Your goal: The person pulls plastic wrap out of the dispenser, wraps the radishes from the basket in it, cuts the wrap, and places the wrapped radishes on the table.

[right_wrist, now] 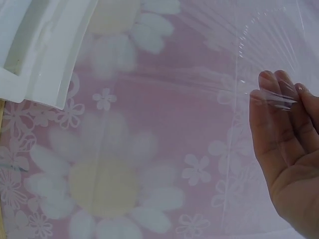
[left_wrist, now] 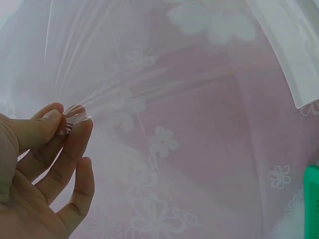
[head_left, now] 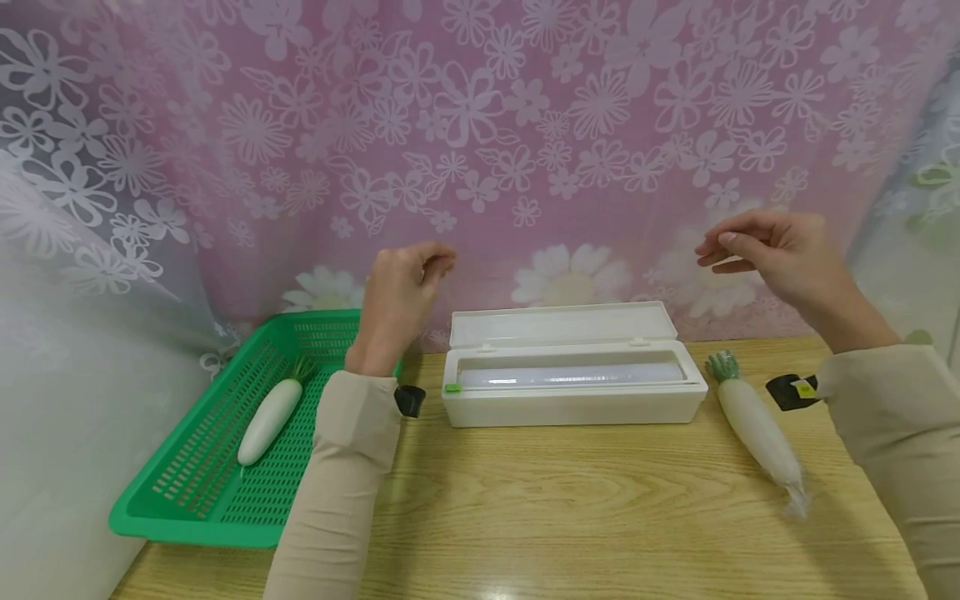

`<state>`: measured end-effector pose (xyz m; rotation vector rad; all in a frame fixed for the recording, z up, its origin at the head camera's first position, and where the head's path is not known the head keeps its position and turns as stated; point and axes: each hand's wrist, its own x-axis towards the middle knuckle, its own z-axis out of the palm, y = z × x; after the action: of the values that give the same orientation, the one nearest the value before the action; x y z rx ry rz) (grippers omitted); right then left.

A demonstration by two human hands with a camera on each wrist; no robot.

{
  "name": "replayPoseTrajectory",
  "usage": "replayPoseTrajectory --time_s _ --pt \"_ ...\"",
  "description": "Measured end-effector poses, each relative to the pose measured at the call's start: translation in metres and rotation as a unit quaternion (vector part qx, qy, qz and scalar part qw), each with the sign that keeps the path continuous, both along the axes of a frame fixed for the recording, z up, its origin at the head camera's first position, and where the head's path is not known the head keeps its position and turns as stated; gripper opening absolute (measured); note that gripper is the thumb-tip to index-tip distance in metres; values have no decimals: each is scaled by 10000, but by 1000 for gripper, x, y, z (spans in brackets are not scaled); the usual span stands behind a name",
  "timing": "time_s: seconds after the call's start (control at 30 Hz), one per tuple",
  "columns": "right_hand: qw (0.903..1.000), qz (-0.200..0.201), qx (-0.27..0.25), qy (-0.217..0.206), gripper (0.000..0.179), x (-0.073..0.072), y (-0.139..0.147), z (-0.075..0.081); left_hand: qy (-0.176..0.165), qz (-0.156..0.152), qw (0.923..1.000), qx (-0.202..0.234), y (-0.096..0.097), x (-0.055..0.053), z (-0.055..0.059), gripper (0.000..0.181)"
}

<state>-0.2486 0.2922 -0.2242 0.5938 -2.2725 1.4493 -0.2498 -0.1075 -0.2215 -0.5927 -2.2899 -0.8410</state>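
Observation:
Both hands are raised in front of the curtain, holding a clear sheet of cling film [left_wrist: 114, 92] between them. My left hand [head_left: 396, 296] pinches one corner of it between thumb and fingers, and creases fan out from that grip in the left wrist view. On the other side my right hand [head_left: 791, 257] pinches the film, which gathers into folds at the fingertips [right_wrist: 266, 99]. Below and between the hands stands a white cling film dispenser [head_left: 573, 410], its lid [head_left: 562, 325] tipped back. A roll of film [head_left: 570, 375] lies inside.
At the left, a green plastic basket [head_left: 195, 529] holds a white radish [head_left: 270, 421] with a short green top. A second white radish [head_left: 757, 433], wrapped in film with a twisted tail, lies on the wooden table [head_left: 570, 508] to the right. A flowered curtain [head_left: 480, 125] hangs behind.

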Motion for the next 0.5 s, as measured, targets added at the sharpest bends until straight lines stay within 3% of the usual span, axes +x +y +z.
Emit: replayPoseTrajectory --time_s 0.3,0.5 --pt "9991 -145 -181 344 19 7 -3 9 557 -92 9981 227 1 3 7 13" --pt "9978 -8 -520 414 19 11 -5 17 886 -65 9958 239 1 6 12 12"
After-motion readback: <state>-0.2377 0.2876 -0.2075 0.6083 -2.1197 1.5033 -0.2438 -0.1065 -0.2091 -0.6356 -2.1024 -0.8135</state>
